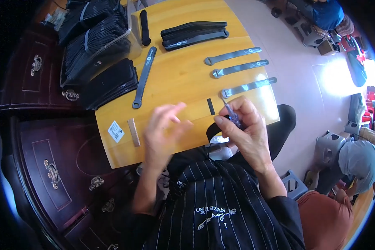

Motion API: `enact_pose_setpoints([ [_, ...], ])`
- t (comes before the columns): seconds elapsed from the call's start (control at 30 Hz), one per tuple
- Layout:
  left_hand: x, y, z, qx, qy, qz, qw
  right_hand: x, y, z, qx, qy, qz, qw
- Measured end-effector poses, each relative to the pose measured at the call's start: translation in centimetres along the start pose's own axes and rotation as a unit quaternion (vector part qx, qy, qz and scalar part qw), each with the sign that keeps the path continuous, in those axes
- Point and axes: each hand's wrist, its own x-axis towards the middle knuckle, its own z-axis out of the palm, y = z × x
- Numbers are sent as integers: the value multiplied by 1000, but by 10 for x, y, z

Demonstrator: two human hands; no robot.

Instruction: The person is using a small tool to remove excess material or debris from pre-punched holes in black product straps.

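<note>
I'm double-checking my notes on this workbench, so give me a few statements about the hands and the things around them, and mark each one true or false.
1. The right hand holds a small purple tool. True.
2. The left hand grips the wooden strip. False: the strip lies on the yellow table; the blurred left hand shows nothing in it.
3. Three grey straps lie near the table's right edge. True.
4. The white label is on the floor. False: it lies on the table, left of the wooden strip.
5. The clear bin holds black pieces. True.
</note>
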Motion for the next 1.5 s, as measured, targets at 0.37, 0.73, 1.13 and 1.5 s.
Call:
enact_pose_setpoints([
  [0.37,-18,20,12,-345,-19,-213,914,26,28,-1,-81,-86,-42,992],
  [0.73,-34,-22,9,-445,117,-293,838,28,49,-51,-184,-233,98,950],
  [1.13,-28,-47,6,-336,116,-309,882,61,73,-55,-287,-104,9,952],
  [1.5,-9,-59,1,-263,128,-283,913,96,77,-40,-292,-34,-71,953],
])
